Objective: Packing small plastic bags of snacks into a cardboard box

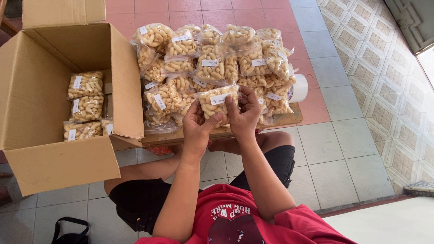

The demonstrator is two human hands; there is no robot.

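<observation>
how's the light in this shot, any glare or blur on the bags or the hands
Head view: even daylight, soft shadows. The clear bag held by the left hand and right hand is sharp, with slight sheen on the plastic of the pile of bags. Far right the picture blows out to white by the door; floor lines bend slightly near the edges.

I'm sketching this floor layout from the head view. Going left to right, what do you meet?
Open cardboard box with snack bags inside → pile of snack bags → white tape roll → patterned tile floor. In front of the pile, left hand and right hand hold one bag.
</observation>
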